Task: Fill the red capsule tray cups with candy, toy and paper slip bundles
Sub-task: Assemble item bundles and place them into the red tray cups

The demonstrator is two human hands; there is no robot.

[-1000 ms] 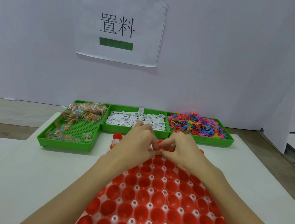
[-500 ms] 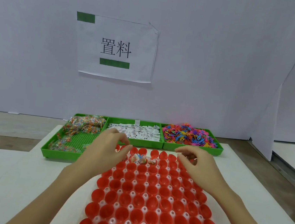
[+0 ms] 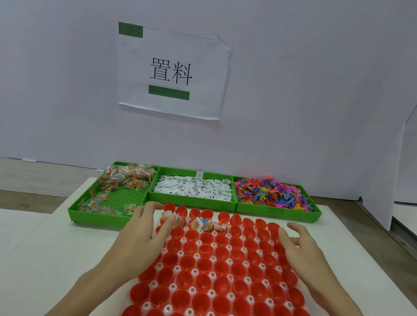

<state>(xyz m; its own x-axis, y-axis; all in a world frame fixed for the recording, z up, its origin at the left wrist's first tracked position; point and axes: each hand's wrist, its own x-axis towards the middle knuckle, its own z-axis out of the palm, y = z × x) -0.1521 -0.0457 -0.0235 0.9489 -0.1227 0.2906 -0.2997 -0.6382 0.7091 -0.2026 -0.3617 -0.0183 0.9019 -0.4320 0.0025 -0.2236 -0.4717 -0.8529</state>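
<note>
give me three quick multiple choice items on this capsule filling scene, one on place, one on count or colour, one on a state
1. Where is the bin of paper slips?
A. between the candy bin and toy bin
B. far left
C. on the red tray

2. How many green bins stand behind the red capsule tray?
A. two
B. three
C. five

3. What are the hands doing?
A. both grip toys
B. both open over the tray, holding nothing
C. one lifts a bin

Answers:
1 A: candy bin sits left, toy bin right.
2 B: three in a row.
3 B: left hand and right hand show spread, empty fingers.
</note>
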